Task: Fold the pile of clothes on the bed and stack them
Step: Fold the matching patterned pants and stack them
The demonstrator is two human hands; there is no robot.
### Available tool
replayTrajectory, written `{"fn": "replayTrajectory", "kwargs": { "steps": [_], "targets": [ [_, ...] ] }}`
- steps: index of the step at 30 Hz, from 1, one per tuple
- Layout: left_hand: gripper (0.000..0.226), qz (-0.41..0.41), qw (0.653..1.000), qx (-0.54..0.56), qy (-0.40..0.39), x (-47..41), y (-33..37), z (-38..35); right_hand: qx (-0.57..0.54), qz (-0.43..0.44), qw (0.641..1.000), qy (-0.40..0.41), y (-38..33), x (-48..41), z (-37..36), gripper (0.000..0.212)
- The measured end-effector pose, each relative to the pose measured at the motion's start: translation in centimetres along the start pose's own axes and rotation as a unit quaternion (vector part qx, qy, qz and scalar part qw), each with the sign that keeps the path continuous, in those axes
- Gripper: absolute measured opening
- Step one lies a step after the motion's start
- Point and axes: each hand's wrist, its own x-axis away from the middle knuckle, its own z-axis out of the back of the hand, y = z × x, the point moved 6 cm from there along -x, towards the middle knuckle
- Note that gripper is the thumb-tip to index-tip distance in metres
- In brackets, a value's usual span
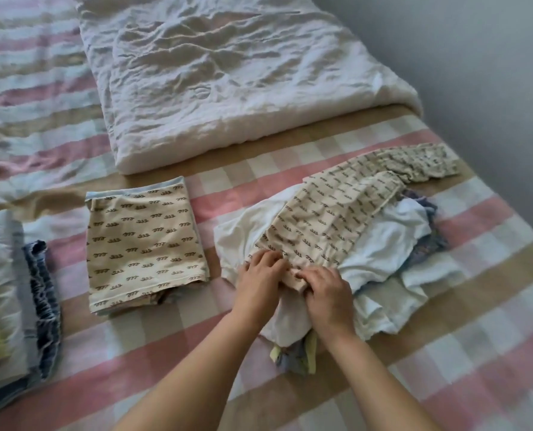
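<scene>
A loose pile of clothes [380,253] lies on the right of the bed, mostly white pieces with blue and yellow ones underneath. Draped over it is an unfolded beige patterned garment [330,213] that stretches toward the far right. My left hand [260,275] and my right hand [326,293] both pinch its near hem, side by side. A folded garment of the same beige print [144,244] lies flat to the left of the pile. At the left edge sits a stack of folded clothes [16,306] in white, blue and yellow-green.
A folded white duvet [228,76] covers the far middle of the bed. The checked pink, beige and white sheet [445,353] shows around everything. A grey wall [492,73] runs along the right side.
</scene>
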Motion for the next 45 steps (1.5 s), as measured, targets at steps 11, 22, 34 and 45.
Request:
{"fn": "replayTrajectory", "kwargs": {
  "steps": [11,22,34,45],
  "targets": [
    [0.009,0.003,0.973,0.166,0.157,9.0,0.6,9.5,-0.145,0.071,0.978,0.134,-6.3,4.2,7.4,0.010],
    [0.020,0.162,0.897,0.327,0.249,36.2,-3.8,14.2,-0.276,0.202,0.940,-0.020,-21.1,23.5,5.8,0.031],
    [0.031,0.384,0.809,0.334,0.294,58.1,-14.4,11.6,-0.278,0.237,0.898,-0.244,-31.2,40.1,-5.8,0.012],
    [0.052,0.468,0.751,0.381,0.267,58.0,-21.4,6.1,-0.108,0.187,0.946,-0.243,-21.4,33.8,-9.4,0.037]
  ]
}}
